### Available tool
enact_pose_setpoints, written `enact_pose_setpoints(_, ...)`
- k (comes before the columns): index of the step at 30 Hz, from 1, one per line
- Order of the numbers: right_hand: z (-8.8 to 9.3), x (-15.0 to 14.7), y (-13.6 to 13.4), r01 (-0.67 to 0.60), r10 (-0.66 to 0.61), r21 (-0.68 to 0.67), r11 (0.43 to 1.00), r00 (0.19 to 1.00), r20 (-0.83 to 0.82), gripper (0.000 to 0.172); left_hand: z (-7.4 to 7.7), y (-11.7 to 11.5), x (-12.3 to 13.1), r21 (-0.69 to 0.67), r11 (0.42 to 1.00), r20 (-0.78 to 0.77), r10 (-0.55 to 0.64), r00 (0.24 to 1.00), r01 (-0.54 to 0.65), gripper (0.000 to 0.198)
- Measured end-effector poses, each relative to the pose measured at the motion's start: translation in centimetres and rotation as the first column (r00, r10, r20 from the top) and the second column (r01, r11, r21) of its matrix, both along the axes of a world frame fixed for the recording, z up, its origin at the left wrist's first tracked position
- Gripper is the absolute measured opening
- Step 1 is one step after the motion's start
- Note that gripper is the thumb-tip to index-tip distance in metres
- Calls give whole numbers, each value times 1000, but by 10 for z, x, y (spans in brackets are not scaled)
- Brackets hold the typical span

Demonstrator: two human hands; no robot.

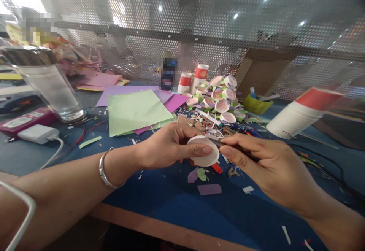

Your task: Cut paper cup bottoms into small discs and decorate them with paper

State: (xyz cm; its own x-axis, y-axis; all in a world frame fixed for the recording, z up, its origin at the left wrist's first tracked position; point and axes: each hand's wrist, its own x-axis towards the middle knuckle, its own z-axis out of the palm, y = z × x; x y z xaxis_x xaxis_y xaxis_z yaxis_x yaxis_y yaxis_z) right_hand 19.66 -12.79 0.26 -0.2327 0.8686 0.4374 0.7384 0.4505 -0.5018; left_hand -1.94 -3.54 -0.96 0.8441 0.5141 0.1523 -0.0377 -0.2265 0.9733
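My left hand [168,144] is closed on a round white paper cup bottom [202,161], with the thumb lying across its face. Pinched in my right hand [265,163] is a thin grey blade-like tool [216,140], whose tip is at the disc's upper right edge. Most of that tool is hidden by my fingers. Just below the disc, a purple paper piece [209,189], a green paper scrap [202,174] and a small red strip [217,168] lie on the blue tabletop [159,205].
Stacked paper cups [296,118] lean at the right; two cup stacks [200,74] stand behind a pile of decorated cup bottoms [221,105]. Coloured paper sheets [137,110] lie left of them. A water glass [54,87] and white charger [38,134] are at far left. Scraps litter the middle.
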Motion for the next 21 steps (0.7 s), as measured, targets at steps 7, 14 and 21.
enact_pose_setpoints(7,0,0,0,-5,5,9,1000,1000,20,21,-1,-2,-1,172,982,-13,80,997,-76,29)
enact_pose_setpoints(14,0,-1,0,-18,18,-4,1000,998,52,25,3,-3,-4,317,944,-69,115,991,-87,30)
enact_pose_setpoints(21,0,-2,-1,-37,36,21,999,998,53,23,3,-2,-5,317,945,-98,110,989,-74,28)
